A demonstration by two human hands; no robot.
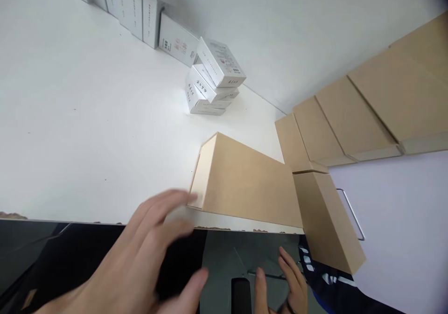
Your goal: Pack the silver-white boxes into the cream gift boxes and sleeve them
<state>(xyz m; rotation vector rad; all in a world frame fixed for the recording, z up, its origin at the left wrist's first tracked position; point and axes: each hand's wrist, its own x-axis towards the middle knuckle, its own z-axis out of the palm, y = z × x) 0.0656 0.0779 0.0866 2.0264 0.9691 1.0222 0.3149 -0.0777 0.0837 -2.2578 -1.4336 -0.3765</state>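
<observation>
A brown cardboard box [252,183] lies on the white table near its front edge, its narrow end facing left. My left hand [147,244] is at that end, slightly blurred, with its fingers spread and nothing in its grasp. Its fingertips overlap the lower left corner of the box; whether they touch it I cannot tell. Below the table edge, my right hand [287,283] has its thumb and fingers apart and holds nothing. A second brown box [325,211] adjoins the right end of the first and extends past the table edge.
Several white printed boxes [213,80] are stacked unevenly by the wall. More white boxes [133,10] stand in a row at the back left. Several brown boxes [364,108] line the right side, beside a pale surface with a metal handle [352,213]. The table's front edge [224,228] is chipped.
</observation>
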